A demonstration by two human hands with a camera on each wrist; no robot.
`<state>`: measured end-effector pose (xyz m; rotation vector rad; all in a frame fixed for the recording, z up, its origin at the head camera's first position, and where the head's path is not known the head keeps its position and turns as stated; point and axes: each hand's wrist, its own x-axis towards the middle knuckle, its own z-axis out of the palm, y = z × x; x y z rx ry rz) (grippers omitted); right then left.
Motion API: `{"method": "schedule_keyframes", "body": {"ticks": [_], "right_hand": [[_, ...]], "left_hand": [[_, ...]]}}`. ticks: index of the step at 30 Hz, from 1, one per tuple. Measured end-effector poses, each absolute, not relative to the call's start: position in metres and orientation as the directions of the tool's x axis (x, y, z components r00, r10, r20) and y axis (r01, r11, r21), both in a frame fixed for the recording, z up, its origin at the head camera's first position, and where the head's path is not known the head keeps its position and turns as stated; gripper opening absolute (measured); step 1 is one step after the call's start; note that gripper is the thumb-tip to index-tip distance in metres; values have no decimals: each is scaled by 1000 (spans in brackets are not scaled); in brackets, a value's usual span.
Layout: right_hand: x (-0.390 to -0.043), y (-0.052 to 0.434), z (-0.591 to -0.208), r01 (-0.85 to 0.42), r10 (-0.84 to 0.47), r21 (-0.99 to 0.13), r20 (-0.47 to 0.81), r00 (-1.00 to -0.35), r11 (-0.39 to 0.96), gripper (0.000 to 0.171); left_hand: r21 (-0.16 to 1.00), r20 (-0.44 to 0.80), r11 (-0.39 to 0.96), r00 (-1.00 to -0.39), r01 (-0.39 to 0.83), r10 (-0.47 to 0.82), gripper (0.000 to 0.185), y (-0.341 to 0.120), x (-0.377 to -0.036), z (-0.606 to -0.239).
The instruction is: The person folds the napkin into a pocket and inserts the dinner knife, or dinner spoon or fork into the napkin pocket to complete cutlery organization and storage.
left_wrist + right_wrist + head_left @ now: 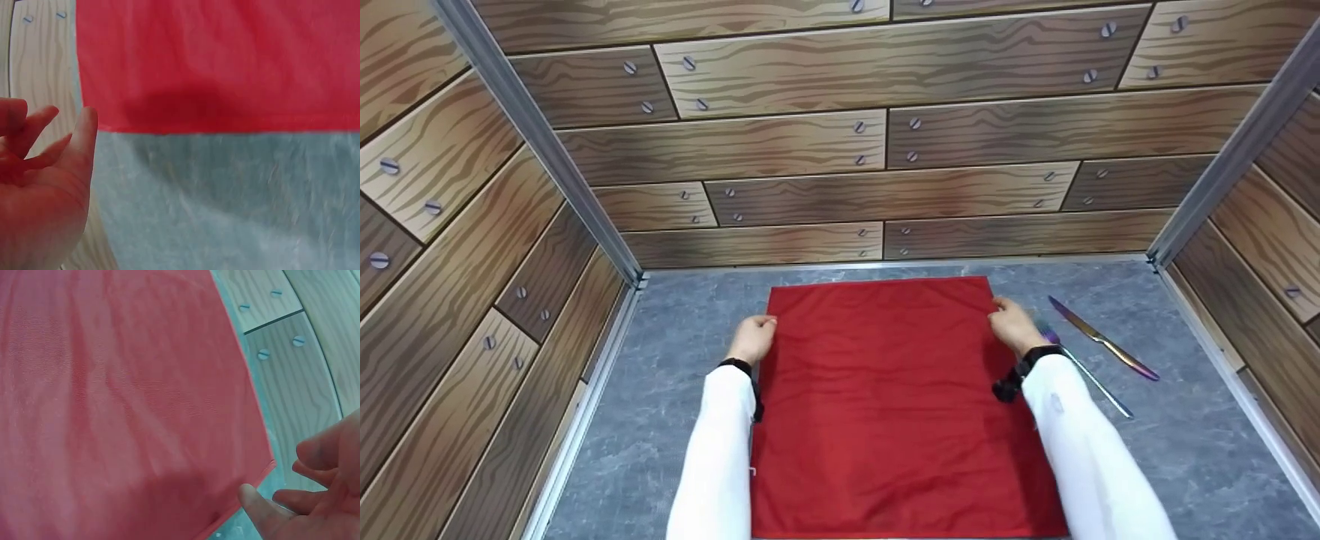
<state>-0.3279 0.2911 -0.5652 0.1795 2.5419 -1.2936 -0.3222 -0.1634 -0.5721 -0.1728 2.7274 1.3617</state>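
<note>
Head view looks down; wrist views closely share the red cloth [896,405].

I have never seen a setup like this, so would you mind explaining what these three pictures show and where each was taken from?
No machine here: a person in white sleeves works with bare hands. The large picture comes from a camera on the head, looking down at a grey surface walled by wood-patterned panels. The other two come from cameras worn on each wrist. A red cloth lies spread flat. The left hand sits at its left edge, the right hand at its right edge near the far corner. The wrist views show loosely bent fingers beside the cloth, gripping nothing. To the right lie a knife and a second utensil, partly hidden by the arm.
</note>
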Motion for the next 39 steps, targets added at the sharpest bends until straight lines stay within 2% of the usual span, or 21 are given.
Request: {"method": "schedule_keyframes", "body": {"ticks": [5,10,15,21,25,31,36,39], "right_hand": [[-327,286,-577,254,-21,-737,-341,-940,626,69],[-326,283,-583,248,-19,-656,-371,-928,713,69],[-325,281,-583,226,-26,-614,-374,-927,757,67],[-323,280,-589,68,-39,-438,-230,-973,896,51],[-319,279,-595,46,-14,-386,-152,-988,921,44],[-319,277,-600,47,-17,-377,-164,-986,925,44],[-320,277,-602,-1,-84,-365,-211,-974,931,52],[-321,279,-600,15,-95,-392,-260,-961,920,57]], "left_hand": [[771,-165,619,-986,-149,-32,43,-153,-321,-581],[761,-255,623,-966,-182,29,57,-146,-319,-587],[680,-281,712,-959,-174,33,65,-145,-316,-589],[486,-203,872,-978,-54,52,49,-139,-314,-588],[398,-130,917,-990,-8,47,36,-138,-312,-589],[337,-96,940,-991,56,93,32,-140,-312,-586],[338,-87,932,-982,129,167,34,-139,-317,-586],[362,-89,922,-980,137,181,35,-137,-321,-588]]}}
